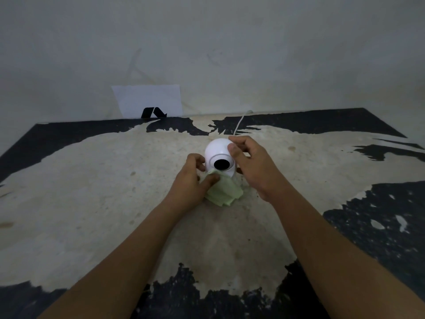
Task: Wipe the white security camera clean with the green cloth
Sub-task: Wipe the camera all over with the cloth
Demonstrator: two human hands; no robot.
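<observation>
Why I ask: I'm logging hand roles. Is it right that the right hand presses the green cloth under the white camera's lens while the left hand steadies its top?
Reversed. In the head view, the left hand presses the green cloth under the lens of the white camera; the right hand steadies its top.

Bare, dim room, plain indoor space; type of building cannot be told. Worn work surface [115, 180] fills lower frame: black coating flaked away across the middle, pale rough material exposed, dark patches left at edges. Unpainted grey wall [253, 54] across top, scuffed. White paper sheet [149, 100] leans against the wall, upper left of centre.
</observation>
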